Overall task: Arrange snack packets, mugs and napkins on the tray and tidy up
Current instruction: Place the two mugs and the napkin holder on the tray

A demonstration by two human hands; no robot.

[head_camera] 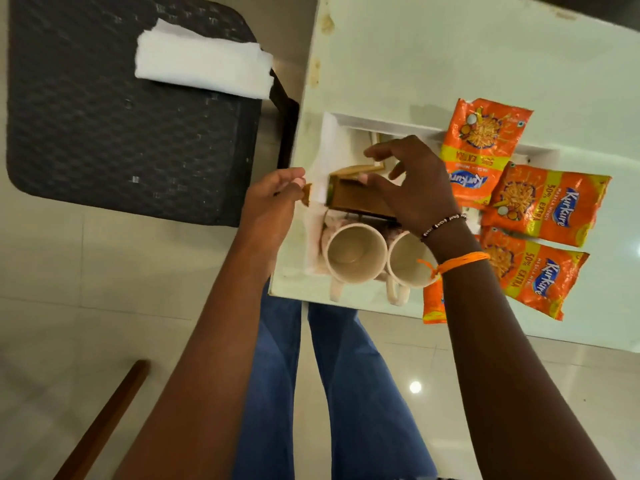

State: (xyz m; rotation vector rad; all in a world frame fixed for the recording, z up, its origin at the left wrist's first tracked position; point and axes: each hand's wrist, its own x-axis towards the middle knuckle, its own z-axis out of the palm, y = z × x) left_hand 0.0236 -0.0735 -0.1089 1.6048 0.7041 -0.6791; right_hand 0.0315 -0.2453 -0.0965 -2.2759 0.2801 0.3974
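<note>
While the right hand [412,188] grips a brown holder [360,199], two cream mugs [356,252] stand empty.

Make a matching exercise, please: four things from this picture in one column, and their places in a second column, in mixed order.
Things:
1. folded napkins
2. two mugs
3. brown box
4. orange snack packets

Places:
A. under the right hand, above the mugs
B. on the dark chair
C. at the right side of the white tray
D. at the near edge of the tray, handles toward the person

Pairs: 1-B, 2-D, 3-A, 4-C
</note>
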